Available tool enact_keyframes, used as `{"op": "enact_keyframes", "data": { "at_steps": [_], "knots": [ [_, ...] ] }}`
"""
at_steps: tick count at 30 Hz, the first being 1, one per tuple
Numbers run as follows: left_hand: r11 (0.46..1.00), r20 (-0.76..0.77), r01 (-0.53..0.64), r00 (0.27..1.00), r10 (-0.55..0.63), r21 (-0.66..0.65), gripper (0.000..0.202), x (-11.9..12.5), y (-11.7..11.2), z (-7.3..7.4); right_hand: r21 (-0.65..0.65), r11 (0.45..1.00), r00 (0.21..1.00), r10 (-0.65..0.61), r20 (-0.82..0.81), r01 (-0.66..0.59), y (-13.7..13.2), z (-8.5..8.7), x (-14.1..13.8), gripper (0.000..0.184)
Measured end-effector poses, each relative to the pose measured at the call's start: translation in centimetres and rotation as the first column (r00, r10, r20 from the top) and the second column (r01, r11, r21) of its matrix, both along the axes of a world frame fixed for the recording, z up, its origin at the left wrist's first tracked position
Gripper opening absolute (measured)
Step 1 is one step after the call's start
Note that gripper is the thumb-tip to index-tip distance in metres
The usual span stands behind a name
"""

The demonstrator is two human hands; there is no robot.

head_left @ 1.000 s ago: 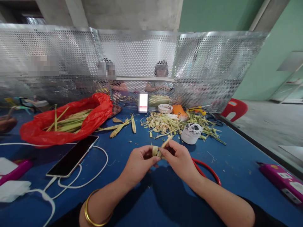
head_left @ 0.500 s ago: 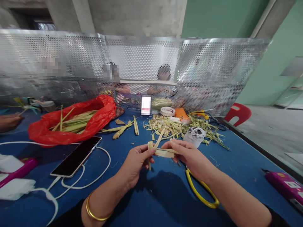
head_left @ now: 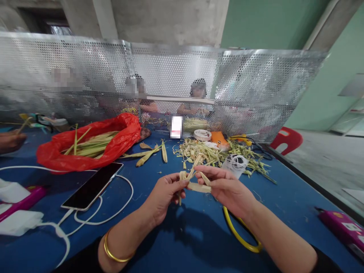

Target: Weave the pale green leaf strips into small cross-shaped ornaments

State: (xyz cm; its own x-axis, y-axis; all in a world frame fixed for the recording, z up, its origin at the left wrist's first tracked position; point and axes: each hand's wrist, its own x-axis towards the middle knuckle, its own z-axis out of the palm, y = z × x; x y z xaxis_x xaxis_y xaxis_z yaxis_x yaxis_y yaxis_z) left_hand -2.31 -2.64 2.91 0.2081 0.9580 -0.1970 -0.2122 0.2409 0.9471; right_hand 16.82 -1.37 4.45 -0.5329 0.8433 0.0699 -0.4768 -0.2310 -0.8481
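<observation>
So, we've got our left hand (head_left: pixel 166 192) pinching a pale yellow, flat leaf strip (head_left: pixel 199 187) between thumb and fingers, and our right hand (head_left: pixel 231 188) gripping its other stretch, also thumb against fingers. The strip is up between the two, above the blue desk (head_left: pixel 287 216).

Progress-wise, we'd call it partway. A small folded loop is already made at the left fingertips, but one end pokes up loose, another bit hangs below the left hand, and the stretch between the hands is open. So we reckon there's folding and tightening left; how many turns, we can't tell.

Under our right forearm there's a curved yellow handle (head_left: pixel 240 235). Further out, a white spool of cord (head_left: pixel 236 165) sits beside a heap of pale green scraps (head_left: pixel 193 149), so plenty of trimming looks done. Some dry tan husks (head_left: pixel 149 155) lie loose, and the crinkly red plastic bag (head_left: pixel 54 163) holds lots of unused long green leaves (head_left: pixel 95 146).
</observation>
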Motion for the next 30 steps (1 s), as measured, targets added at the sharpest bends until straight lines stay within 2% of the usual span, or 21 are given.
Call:
{"op": "enact_keyframes", "data": {
  "at_steps": [2, 6, 8, 10, 12, 15, 19, 22, 24, 27, 30],
  "knots": [
    [1.000, -0.009, 0.001, 1.000, -0.001, 0.001, 0.022, 0.0, -0.1, 0.1, 0.059, 0.998, 0.999, -0.011, 0.052, 0.008, -0.2, -0.2, -0.2, 0.043],
    [0.999, 0.026, 0.029, 0.999, -0.028, -0.045, 0.020, 0.0, -0.2, 0.0, 0.097, 0.995, 0.995, -0.003, 0.098, -0.006, -0.3, -0.5, -0.3, 0.041],
    [0.998, 0.028, 0.033, 0.999, -0.031, -0.061, 0.019, 0.0, -0.2, -0.1, 0.120, 0.992, 0.990, -0.058, 0.125, 0.043, -0.2, -0.6, -0.3, 0.035],
    [0.998, 0.006, 0.028, 1.000, -0.028, -0.062, 0.019, 0.1, -0.2, -0.1, 0.181, 0.974, 0.964, -0.175, 0.201, 0.139, -0.2, -0.7, -0.5, 0.023],
    [0.999, -0.029, 0.019, 0.999, -0.021, -0.050, 0.019, 0.2, -0.2, -0.1, 0.301, 0.928, 0.908, -0.307, 0.283, 0.220, -0.3, -0.6, -0.7, 0.009],
    [1.000, -0.099, 0.000, 0.995, -0.002, -0.016, 0.019, 0.4, -0.3, 0.0, 0.511, 0.823, 0.827, -0.454, 0.331, 0.247, -0.5, -0.4, -1.0, 0.018],
    [0.999, -0.165, -0.011, 0.986, 0.016, 0.032, 0.021, 0.6, -0.5, 0.1, 0.669, 0.724, 0.747, -0.536, 0.393, 0.168, -1.0, -0.5, -1.3, 0.027],
    [0.999, -0.178, -0.020, 0.984, 0.026, 0.034, 0.024, 0.7, -0.6, 0.3, 0.748, 0.655, 0.673, -0.602, 0.429, 0.108, -1.3, -0.8, -1.4, 0.024],
    [0.999, -0.179, -0.031, 0.983, 0.036, 0.027, 0.025, 0.8, -0.7, 0.4, 0.753, 0.654, 0.626, -0.620, 0.473, 0.079, -1.5, -0.9, -1.4, 0.023],
    [0.998, -0.180, -0.048, 0.982, 0.055, 0.041, 0.027, 0.8, -0.7, 0.4, 0.707, 0.706, 0.579, -0.591, 0.562, 0.034, -1.4, -0.9, -1.4, 0.026],
    [0.996, -0.196, -0.046, 0.979, 0.061, 0.080, 0.028, 0.8, -0.7, 0.4, 0.658, 0.753, 0.571, -0.551, 0.609, 0.024, -1.2, -1.0, -1.4, 0.027]
  ]
}}
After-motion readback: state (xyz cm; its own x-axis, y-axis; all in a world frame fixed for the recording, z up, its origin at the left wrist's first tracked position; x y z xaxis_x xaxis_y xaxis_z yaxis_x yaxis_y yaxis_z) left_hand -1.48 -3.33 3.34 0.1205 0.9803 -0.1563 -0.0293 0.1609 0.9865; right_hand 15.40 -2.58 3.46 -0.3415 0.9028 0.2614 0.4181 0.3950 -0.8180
